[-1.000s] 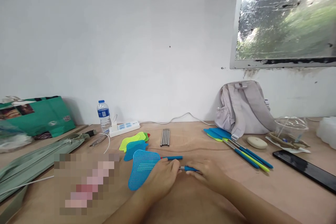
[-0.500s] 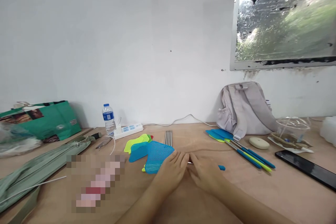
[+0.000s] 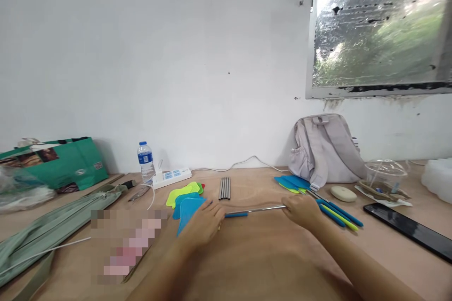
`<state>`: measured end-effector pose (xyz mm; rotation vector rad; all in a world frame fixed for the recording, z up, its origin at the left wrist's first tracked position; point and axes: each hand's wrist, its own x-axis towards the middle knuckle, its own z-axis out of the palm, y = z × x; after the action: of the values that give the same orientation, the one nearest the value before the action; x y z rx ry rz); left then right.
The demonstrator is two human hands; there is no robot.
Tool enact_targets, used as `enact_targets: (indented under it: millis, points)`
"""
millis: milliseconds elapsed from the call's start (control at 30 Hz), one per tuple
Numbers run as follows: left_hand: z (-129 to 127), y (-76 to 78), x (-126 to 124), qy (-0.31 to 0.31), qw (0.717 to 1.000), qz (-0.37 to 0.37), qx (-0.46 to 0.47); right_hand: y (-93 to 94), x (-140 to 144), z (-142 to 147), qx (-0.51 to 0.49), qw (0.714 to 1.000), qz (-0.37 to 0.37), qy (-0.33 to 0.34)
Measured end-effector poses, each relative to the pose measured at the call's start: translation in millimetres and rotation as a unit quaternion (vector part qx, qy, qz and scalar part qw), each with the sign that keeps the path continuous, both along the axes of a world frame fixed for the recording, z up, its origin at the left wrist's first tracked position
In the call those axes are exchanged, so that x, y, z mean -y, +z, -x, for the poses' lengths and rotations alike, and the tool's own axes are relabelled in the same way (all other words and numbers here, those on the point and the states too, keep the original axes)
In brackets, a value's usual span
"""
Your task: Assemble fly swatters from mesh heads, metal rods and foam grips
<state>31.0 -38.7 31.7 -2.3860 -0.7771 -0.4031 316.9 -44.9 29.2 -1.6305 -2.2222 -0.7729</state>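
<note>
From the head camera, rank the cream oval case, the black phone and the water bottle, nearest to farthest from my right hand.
From the right hand:
1. Cream oval case, just to its right.
2. Black phone, farther right, near the table edge.
3. Water bottle, far left, by the wall.

The wooden tabletop (image 3: 254, 263) carries a water bottle (image 3: 145, 162), power strip (image 3: 172, 177), metal rods (image 3: 224, 188), grey backpack (image 3: 326, 148), black phone (image 3: 411, 230) and green bag (image 3: 56, 164).

A blue fly swatter (image 3: 190, 211) lies flat on the surface, its mesh head toward nine o'clock. Its blue handle section (image 3: 236, 215) continues toward three o'clock into a thin, extended metal rod (image 3: 263, 209), running nearly level, tilted slightly up at the far end.
</note>
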Motion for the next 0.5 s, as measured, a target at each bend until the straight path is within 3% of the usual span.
enact_targets:
  millis: [100,300,500]
  points:
    - [24.1,7.3,-3.3,0.0,0.999,0.03,-0.018,-4.0,-5.9,-18.5,0.019,0.999,-0.026,0.029]
    - [51.5,28.8,4.2,0.005,0.998,0.062,-0.007,-4.7,-11.4,-28.8,0.028,0.996,-0.067,0.05]
    - [72.8,29.9,1.3,0.026,0.997,0.067,0.004,-6.0,-12.2,-30.7,0.007,0.998,-0.058,0.033]
